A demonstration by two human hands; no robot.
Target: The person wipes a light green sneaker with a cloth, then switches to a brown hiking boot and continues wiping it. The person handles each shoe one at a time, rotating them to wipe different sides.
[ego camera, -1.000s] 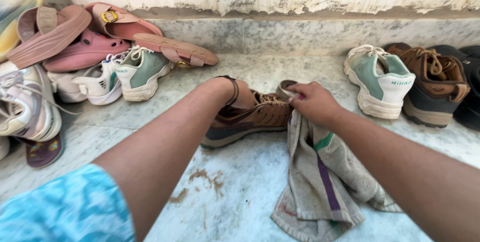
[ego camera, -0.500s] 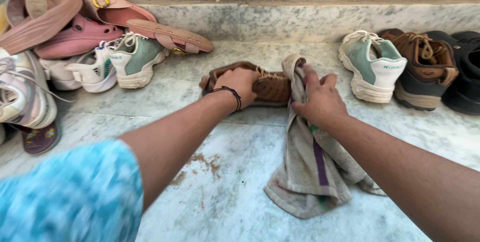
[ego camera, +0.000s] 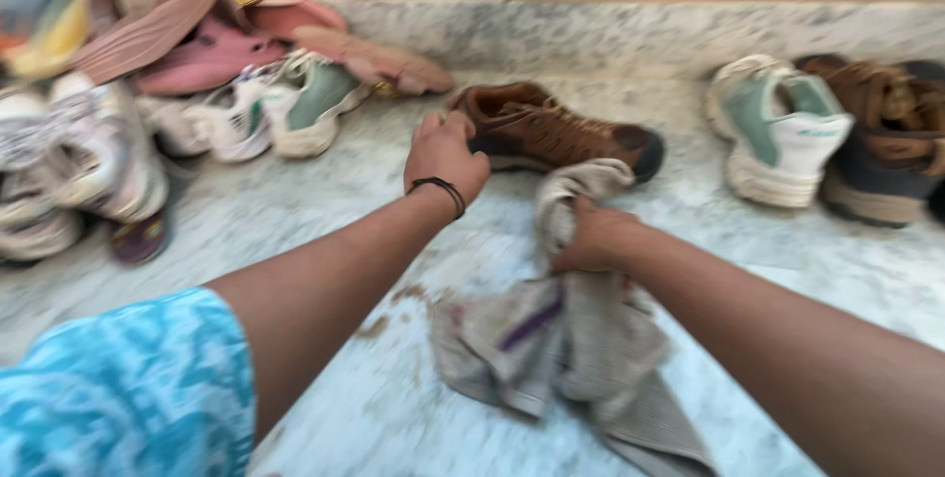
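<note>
A brown lace-up shoe (ego camera: 556, 132) lies on the marble floor (ego camera: 335, 201) near the back step, toe pointing right. My left hand (ego camera: 445, 155), with a dark band at the wrist, grips its heel end. My right hand (ego camera: 594, 239) is closed on a grey towel (ego camera: 566, 334) with a purple stripe, just in front of the shoe; the towel's upper end bunches above my fist and the rest trails on the floor. The frame is blurred by motion.
A heap of pink sandals (ego camera: 212, 54), white sneakers (ego camera: 98, 157) and a green-and-white sneaker (ego camera: 310, 103) fills the left. At the right stand another green-and-white sneaker (ego camera: 783, 132) and a second brown shoe (ego camera: 881, 132). A marble step (ego camera: 591, 34) and wall run along the back.
The brown shoe has moved back toward the step and now lies flat. My right hand pulled the towel off the shoe's toe and toward me.
</note>
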